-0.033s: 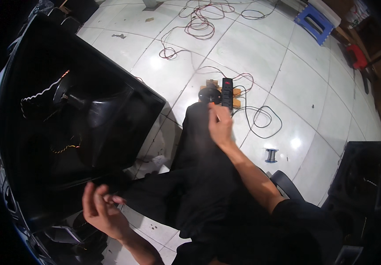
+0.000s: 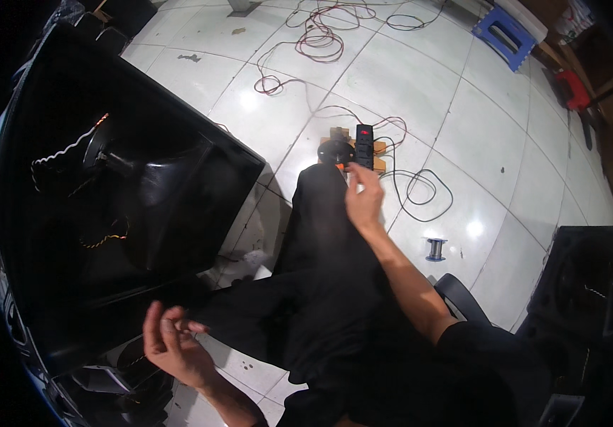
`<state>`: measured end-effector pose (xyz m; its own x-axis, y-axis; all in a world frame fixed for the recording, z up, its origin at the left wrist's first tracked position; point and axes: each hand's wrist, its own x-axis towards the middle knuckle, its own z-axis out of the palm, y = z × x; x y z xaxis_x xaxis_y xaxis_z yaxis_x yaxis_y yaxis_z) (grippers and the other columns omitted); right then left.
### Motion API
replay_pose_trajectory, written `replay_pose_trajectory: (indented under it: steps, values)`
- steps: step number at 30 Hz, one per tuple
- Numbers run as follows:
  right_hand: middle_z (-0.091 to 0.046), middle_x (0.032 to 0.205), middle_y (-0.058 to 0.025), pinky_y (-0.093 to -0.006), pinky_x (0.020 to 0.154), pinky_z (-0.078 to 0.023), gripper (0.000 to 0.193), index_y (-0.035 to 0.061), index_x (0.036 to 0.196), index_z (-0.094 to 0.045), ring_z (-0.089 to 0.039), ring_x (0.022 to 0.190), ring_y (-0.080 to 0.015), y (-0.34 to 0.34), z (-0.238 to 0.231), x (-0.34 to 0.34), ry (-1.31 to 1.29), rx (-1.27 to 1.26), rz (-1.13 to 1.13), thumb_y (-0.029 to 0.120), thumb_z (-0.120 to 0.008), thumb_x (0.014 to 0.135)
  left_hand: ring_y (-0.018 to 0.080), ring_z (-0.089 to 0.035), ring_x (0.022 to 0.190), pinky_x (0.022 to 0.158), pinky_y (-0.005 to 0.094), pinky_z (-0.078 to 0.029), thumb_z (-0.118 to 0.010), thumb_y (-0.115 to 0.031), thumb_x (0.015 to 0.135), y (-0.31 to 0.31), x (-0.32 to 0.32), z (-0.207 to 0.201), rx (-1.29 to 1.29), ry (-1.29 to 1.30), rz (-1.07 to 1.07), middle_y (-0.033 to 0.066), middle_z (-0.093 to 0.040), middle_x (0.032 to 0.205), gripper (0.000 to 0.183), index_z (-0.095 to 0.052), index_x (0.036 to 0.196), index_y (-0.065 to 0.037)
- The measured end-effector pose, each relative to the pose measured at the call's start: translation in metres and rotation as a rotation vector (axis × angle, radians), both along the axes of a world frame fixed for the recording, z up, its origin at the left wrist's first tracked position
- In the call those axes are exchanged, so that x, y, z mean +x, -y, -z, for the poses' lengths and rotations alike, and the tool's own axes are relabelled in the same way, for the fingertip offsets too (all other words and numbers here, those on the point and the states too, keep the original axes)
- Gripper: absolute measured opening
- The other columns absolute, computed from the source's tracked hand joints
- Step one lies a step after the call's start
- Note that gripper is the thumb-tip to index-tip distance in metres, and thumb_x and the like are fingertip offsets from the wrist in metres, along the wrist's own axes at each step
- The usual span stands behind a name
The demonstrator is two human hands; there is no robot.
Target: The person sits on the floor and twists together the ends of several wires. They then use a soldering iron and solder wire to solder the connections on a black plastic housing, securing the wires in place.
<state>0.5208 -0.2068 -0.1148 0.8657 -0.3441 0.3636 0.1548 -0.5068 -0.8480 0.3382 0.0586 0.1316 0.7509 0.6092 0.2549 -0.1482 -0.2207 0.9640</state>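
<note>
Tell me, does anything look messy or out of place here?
Yes, a little. The thin red cable beyond the power strip lies in loose, overlapping loops on the floor, not neatly coiled. A dark patch also shows near the black cabinet; stain or scrap, I can't tell. Nothing looks clearly damaged.

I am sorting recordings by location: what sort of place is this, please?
Probably an audio-equipment workshop: a large black loudspeaker cabinet at the left has loose twisted wires showing, a spool of what looks like solder sits on the tiled floor, and a power strip is near the right hand.
</note>
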Motion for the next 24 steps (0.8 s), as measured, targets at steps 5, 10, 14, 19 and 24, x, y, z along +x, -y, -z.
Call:
replay_pose_trajectory:
  steps: [5, 10, 14, 19, 24]
  values:
    - [-0.07, 0.084, -0.0283, -0.0474, 0.075, -0.053, 0.034, -0.0057, 0.097, -0.072, -0.069, 0.084, -0.043, 0.078, 0.074, 0.017, -0.701, -0.037, 0.208, 0.027, -0.061, 0.093, 0.0158, -0.063, 0.058, 0.053, 0.0292, -0.056, -0.06, -0.011, 0.098, 0.012, -0.037, 0.082, -0.175, -0.29, -0.197, 0.0169, -0.07, 0.09, 0.031, -0.061, 0.121, 0.009]
    - [-0.07, 0.074, -0.0137, -0.0323, 0.052, -0.05, 0.047, -0.0042, 0.091, -0.07, -0.063, 0.058, -0.019, 0.081, 0.131, 0.044, -0.923, 0.296, 0.02, 0.042, -0.063, 0.096, 0.0117, -0.062, 0.061, 0.058, 0.0269, -0.057, -0.063, -0.009, 0.097, 0.02, -0.065, 0.168, -0.277, -0.528, -0.228, 0.0123, -0.071, 0.088, 0.028, -0.063, 0.12, 0.007]
    - [-0.068, 0.072, -0.0095, -0.0246, 0.043, -0.043, 0.043, -0.0027, 0.092, -0.066, -0.052, 0.05, -0.0103, 0.073, 0.129, 0.058, -0.965, 0.69, 0.035, 0.04, -0.066, 0.095, 0.01, -0.064, 0.072, 0.064, 0.0252, -0.056, -0.063, -0.008, 0.097, 0.016, -0.096, 0.219, -0.126, -0.648, -0.158, 0.0098, -0.071, 0.088, 0.028, -0.063, 0.12, 0.008]
    - [-0.068, 0.073, -0.0116, -0.0246, 0.044, -0.043, 0.041, -0.0061, 0.093, -0.065, -0.054, 0.049, -0.0115, 0.088, 0.133, 0.062, -0.907, 0.749, 0.13, 0.034, -0.069, 0.094, 0.0094, -0.064, 0.075, 0.065, 0.0239, -0.055, -0.064, -0.008, 0.096, 0.015, -0.093, 0.226, -0.152, -0.609, -0.175, 0.0084, -0.071, 0.087, 0.027, -0.065, 0.119, 0.007]
    - [-0.068, 0.073, -0.0103, -0.0244, 0.046, -0.045, 0.042, -0.0056, 0.094, -0.067, -0.056, 0.052, -0.0112, 0.113, 0.126, 0.064, -0.891, 0.701, 0.186, 0.036, -0.07, 0.093, 0.0092, -0.063, 0.074, 0.064, 0.0233, -0.052, -0.065, -0.009, 0.096, 0.02, -0.089, 0.227, -0.115, -0.627, -0.194, 0.0079, -0.07, 0.086, 0.027, -0.066, 0.118, 0.006]
